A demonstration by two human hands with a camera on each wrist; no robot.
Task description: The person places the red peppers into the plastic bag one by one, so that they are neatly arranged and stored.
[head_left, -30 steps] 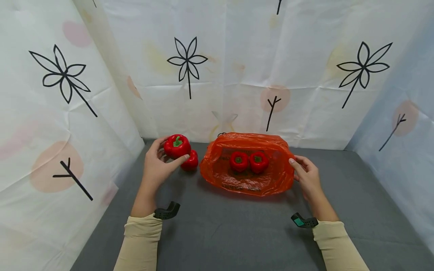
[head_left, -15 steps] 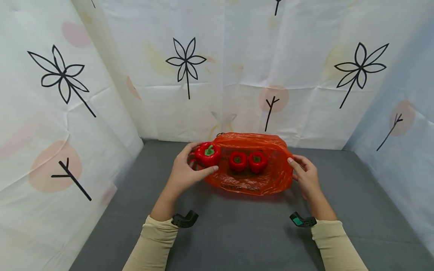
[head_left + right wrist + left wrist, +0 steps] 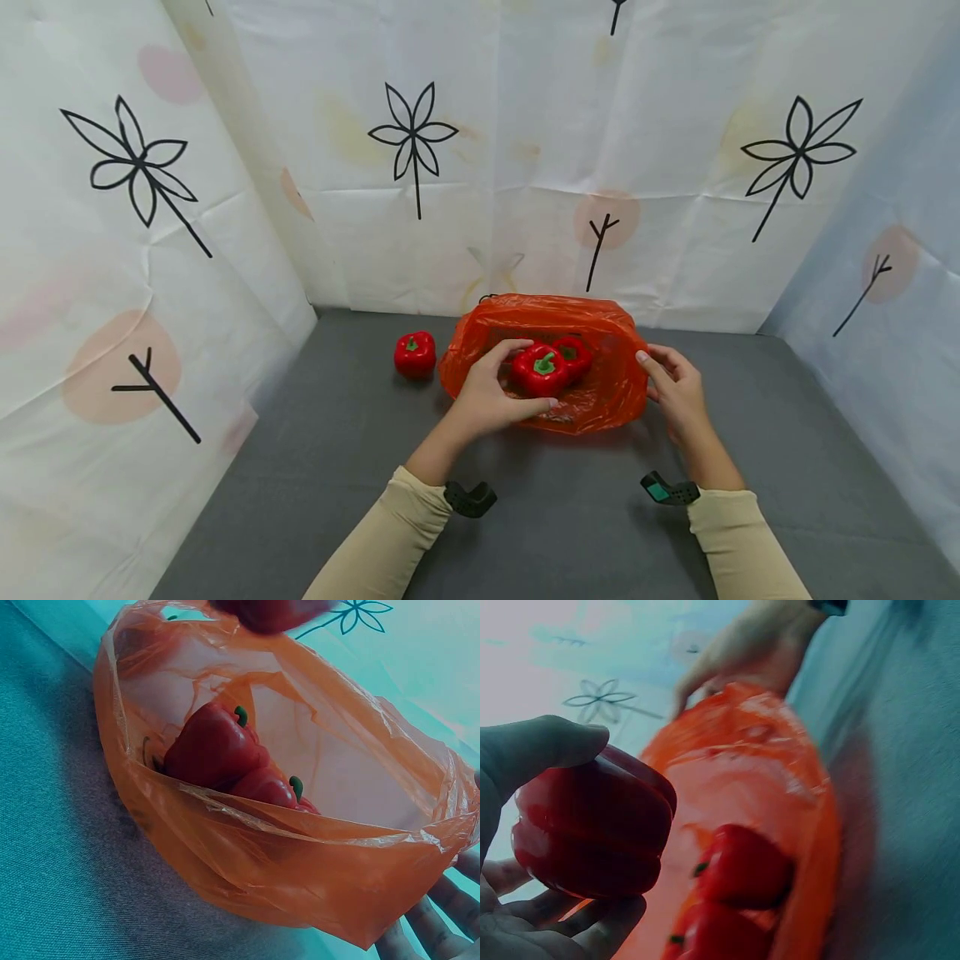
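Note:
My left hand (image 3: pixel 480 404) holds a red bell pepper (image 3: pixel 536 373) with a green stem over the orange plastic bag (image 3: pixel 555 307). The thumb and fingers curl round the pepper's sides in the left wrist view. Inside the open bag lie two more red bell peppers side by side. One of them (image 3: pixel 576 354) shows past the held pepper in the head view, which hides the other (image 3: pixel 214 746). At the bag's right end, my right hand (image 3: pixel 677 392) pinches the rim between thumb and fingers. Another red bell pepper (image 3: pixel 415 356) stands left of the bag.
A grey cloth surface (image 3: pixel 570 533) lies under everything. White patterned sheets (image 3: pixel 495 150) rise close behind the bag and at both sides. A thin dark loop (image 3: pixel 488 297) shows at the bag's back left edge.
My left hand has carried the bell pepper rightward from the left side to over the bag, uncovering the pepper on the cloth. My right hand keeps its grip on the bag's rim.

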